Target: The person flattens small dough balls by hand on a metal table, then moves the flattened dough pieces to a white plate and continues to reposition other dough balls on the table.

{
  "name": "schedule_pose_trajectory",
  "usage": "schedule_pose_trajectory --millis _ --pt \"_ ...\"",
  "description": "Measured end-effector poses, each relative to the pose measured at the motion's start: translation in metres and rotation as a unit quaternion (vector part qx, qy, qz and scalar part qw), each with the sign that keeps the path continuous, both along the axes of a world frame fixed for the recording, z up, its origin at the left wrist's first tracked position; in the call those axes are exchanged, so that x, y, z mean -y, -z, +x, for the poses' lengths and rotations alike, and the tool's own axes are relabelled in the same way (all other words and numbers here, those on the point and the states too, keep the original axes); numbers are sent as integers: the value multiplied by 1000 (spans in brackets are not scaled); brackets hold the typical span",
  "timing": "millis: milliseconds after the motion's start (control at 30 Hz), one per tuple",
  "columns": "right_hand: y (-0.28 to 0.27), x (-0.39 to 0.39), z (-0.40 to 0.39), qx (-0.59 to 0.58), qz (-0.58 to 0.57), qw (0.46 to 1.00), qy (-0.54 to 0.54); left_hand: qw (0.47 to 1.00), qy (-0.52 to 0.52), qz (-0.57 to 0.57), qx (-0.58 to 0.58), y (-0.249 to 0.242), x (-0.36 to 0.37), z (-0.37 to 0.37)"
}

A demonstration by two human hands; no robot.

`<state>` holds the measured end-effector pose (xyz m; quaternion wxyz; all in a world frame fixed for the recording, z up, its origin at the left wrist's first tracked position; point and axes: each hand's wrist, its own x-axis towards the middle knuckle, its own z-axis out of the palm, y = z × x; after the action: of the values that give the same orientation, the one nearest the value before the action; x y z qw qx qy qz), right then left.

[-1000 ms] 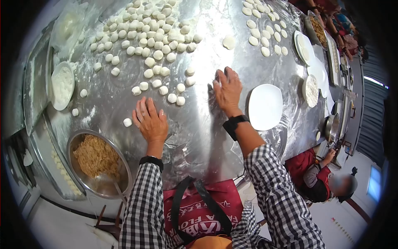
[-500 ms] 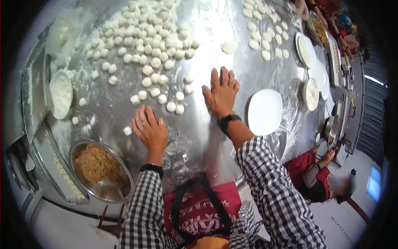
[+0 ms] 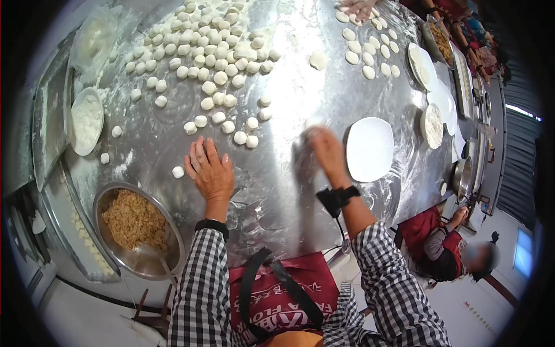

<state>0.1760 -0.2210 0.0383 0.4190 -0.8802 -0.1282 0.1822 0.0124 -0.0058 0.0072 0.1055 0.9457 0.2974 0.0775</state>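
My left hand (image 3: 210,173) rests palm down on the metal table (image 3: 266,196), fingers spread, with a single dough ball (image 3: 178,172) just to its left. More small white dough balls (image 3: 219,78) lie beyond it, many of them clustered toward the far side. My right hand (image 3: 328,151) is raised a little, smeared by motion, its fingers bunched around something whitish at the fingertips that I cannot make out. To its right lies an empty white square plate (image 3: 370,149). A flattened dough piece (image 3: 317,60) sits farther up the table.
A metal bowl (image 3: 99,228) of brown filling stands at lower left, a flour dish (image 3: 87,121) above it. Flat dough rounds (image 3: 369,58) lie at upper right near another person's hand (image 3: 359,7). A co-worker (image 3: 451,246) is at right, by plates and bowls (image 3: 432,126).
My right hand has lifted, drawn closer to the plate and closed its fingers. My left hand has barely moved. Another person's hand has appeared at the top, over the flat rounds.
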Motion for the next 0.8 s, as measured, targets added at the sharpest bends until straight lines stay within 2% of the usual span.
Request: schedule_pose_trajectory --millis 33,100,133,167,233,300,333,433,600,800 --pt "6 4 11 106 9 992 74 1000 1 3 2 1 0 -2" --pt "3 10 33 213 -39 975 47 1000 3 11 11 2 0 -1" --pt "2 1 38 215 -15 976 7 1000 0 9 8 2 -1 1" --pt "6 -11 33 109 83 990 34 1000 -3 6 4 1 0 0" --pt "7 -50 26 139 97 983 -72 1000 -6 5 2 1 0 1" --pt "0 -88 24 216 61 963 -150 1000 -6 6 2 2 0 -1" --pt "9 -100 28 238 87 953 -166 1000 -5 8 3 3 0 -1" --pt "17 -104 44 272 -14 915 -296 1000 0 3 4 2 -1 -2" --pt "14 -59 37 264 -26 940 -213 1000 -3 -5 4 -1 0 -1" --pt "-8 -8 8 151 -230 957 -92 1000 -5 4 4 2 0 0"
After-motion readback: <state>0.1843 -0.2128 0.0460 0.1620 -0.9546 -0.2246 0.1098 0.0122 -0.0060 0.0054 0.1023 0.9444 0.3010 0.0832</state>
